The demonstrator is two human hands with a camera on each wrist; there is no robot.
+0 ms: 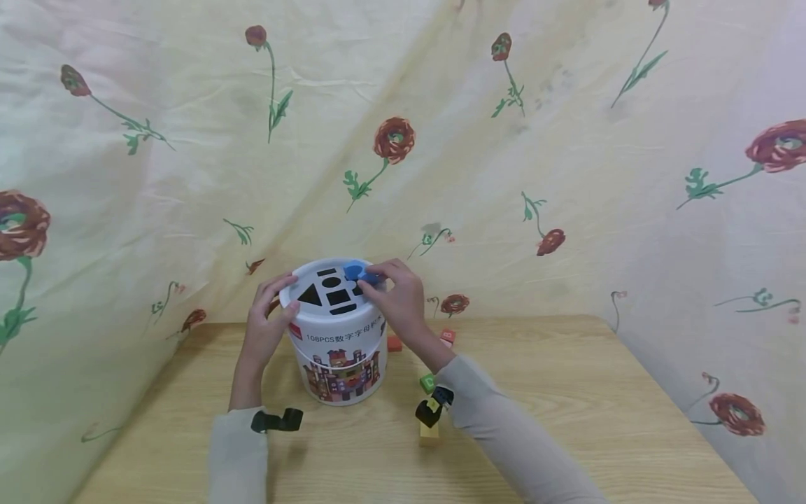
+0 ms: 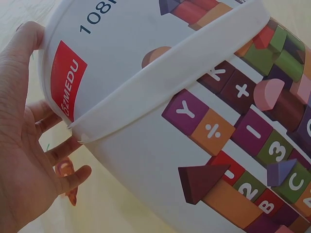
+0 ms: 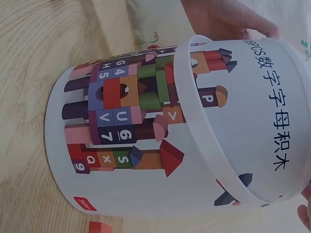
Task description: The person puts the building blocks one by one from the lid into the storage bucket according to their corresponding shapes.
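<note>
"Pinching the blue block (image 1: 360,273), is the right hand (image 1: 399,294) sitting nearer?"

"Yes. It's gripping from the right, and the block is lying leftward of the fingertips, over the far-right part of the lid (image 1: 307,276)."

"Which way is its long axis running?"

"I can't tell; fingers are hiding some."

"And the left hand (image 1: 267,318)?"

"Resting spread-fingered at the left rim of the bucket (image 1: 340,367), apart from the block."
</note>
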